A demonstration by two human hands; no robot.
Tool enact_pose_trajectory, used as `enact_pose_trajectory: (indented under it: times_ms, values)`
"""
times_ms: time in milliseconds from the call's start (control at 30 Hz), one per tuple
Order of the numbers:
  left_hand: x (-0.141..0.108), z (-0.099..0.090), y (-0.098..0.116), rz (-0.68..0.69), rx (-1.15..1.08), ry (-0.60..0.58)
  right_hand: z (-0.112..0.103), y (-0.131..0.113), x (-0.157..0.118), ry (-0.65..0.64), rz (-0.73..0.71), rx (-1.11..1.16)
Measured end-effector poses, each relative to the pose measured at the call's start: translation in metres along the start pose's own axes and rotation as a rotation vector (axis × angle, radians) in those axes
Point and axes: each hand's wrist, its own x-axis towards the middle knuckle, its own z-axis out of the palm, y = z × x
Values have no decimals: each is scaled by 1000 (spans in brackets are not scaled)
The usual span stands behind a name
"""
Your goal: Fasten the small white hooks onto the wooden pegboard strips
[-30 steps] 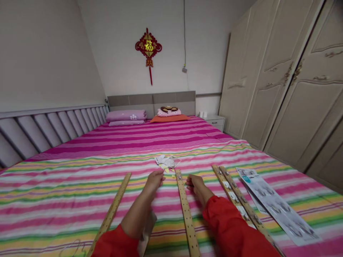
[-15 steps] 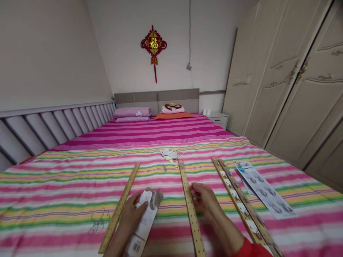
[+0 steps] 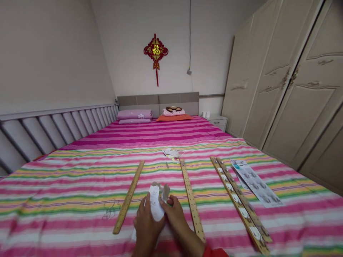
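Note:
My left hand (image 3: 147,223) grips a torn white card package (image 3: 155,203) from its left side and below. On the package's right edge, close to the ragged grey top, the fingers of my right hand (image 3: 175,214) are closed. A perforated wooden strip (image 3: 130,198) lies left of my hands, and another perforated strip (image 3: 191,200) lies just right of them. Further right, two strips lie side by side; one (image 3: 238,203) bears several white pieces, the other (image 3: 242,198) small metal parts. Whatever is inside the package cannot be made out.
A card of metal hooks (image 3: 257,184) lies at the right. Torn scraps (image 3: 172,153) rest beyond the middle strip. Thin metal wires (image 3: 110,208) lie at the left on the striped bedspread (image 3: 80,200). A bed rail (image 3: 53,110) runs along the left.
My right hand has moved left from the middle strip onto the package. The package in my left hand is tilted up and shifted right. The view has shifted slightly.

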Motion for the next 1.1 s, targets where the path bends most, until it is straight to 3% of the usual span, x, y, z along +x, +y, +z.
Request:
enact_pose_trajectory:
  times_ms: [167,367,533,800,967,1100]
  values:
    - [-21,0,13,7,1,70,2,-6,-12,-3,-137,-28]
    - [-24,-10,24,6,-30,95,-2,-28,-20,-72,-309,-73]
    - [-25,-11,23,19,-159,94,-5,-26,-16,-12,-179,27]
    - [-17,13,2,8,-542,12,-3,-20,-8,104,-7,208]
    - [-15,4,2,-73,-790,-182,-2,-29,-6,129,119,292]
    - [-20,-3,1,-116,-818,-214,-15,-42,7,178,173,308]
